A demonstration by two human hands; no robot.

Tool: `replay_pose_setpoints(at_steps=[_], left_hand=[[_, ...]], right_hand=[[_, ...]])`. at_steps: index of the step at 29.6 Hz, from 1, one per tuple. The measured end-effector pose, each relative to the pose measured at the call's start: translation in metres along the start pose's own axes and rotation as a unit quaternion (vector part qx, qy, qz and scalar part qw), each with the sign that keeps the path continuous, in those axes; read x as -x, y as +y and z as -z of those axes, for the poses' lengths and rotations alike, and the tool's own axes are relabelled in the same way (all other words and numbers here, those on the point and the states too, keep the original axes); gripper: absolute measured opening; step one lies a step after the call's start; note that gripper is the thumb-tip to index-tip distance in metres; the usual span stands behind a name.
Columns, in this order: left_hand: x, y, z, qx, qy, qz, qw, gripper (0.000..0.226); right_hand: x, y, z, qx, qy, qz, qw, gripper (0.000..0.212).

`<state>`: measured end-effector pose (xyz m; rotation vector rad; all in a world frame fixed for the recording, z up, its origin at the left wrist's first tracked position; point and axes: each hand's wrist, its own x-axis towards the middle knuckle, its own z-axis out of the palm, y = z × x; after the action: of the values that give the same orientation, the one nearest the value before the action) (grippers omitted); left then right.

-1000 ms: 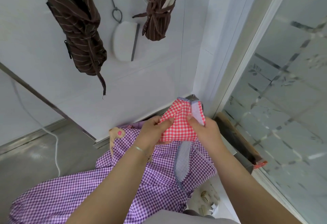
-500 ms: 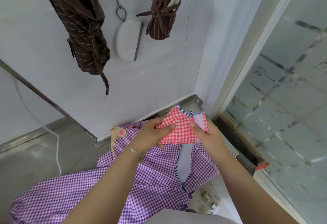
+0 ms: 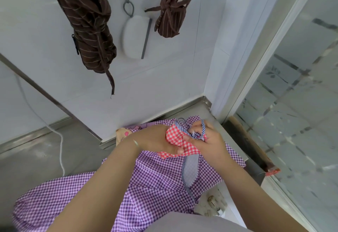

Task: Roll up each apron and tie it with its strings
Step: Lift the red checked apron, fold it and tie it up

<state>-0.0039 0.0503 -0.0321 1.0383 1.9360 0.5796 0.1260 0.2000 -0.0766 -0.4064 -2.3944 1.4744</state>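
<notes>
White cord (image 3: 60,140) hangs down the wall at far left onto the grey metal counter (image 3: 36,158). Purple-and-white gingham apron (image 3: 146,186) spread loose over the counter, bottom left to centre right, not rolled; blue-striped trim along its pocket edge. Long rolled brown pinstriped apron (image 3: 87,26) hangs on the white wall upper left, tied, one string dangling below it. Beside it a metal hook (image 3: 128,8) with a white oval pad (image 3: 134,37) under it. Second, shorter rolled brown pinstriped apron (image 3: 171,12) hangs right of the pad, strings knotted round its middle, white label showing.

Left hand (image 3: 157,138), thin bracelet at the wrist, fingers curled round the small rolled red-and-white gingham apron (image 3: 175,142), held just above the purple one near the counter's back corner. Right hand (image 3: 206,140) touching the roll's right end, fingers pinching its blue-and-white striped strings (image 3: 196,133), which loop over the fingers; knot state cannot tell, blurred. Frosted patterned glass door (image 3: 292,103) at right. Small metal pieces (image 3: 213,201) on a white ledge below the counter edge, too small to identify.
</notes>
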Motion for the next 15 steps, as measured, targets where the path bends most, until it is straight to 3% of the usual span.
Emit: replay_pose_setpoints(at_steps=[2,6,11,15], left_hand=[[-0.001,0.0,0.001,-0.012,-0.023,0.016,1.0,0.038],[-0.003,-0.004,-0.005,-0.033,-0.016,0.01,0.999,0.039],[-0.006,-0.006,-0.021,0.006,0.003,-0.003,1.0,0.033],[-0.006,-0.004,-0.027,-0.025,0.064,0.001,0.998,0.015]], right_hand=[[0.0,-0.007,-0.001,-0.021,-0.017,-0.007,1.0,0.03],[-0.011,-0.015,0.007,-0.123,-0.043,-0.135,0.982,0.025],[-0.022,-0.011,0.015,-0.07,0.013,-0.217,0.974,0.038],[-0.034,-0.006,0.03,-0.103,-0.034,-0.402,0.909,0.07]])
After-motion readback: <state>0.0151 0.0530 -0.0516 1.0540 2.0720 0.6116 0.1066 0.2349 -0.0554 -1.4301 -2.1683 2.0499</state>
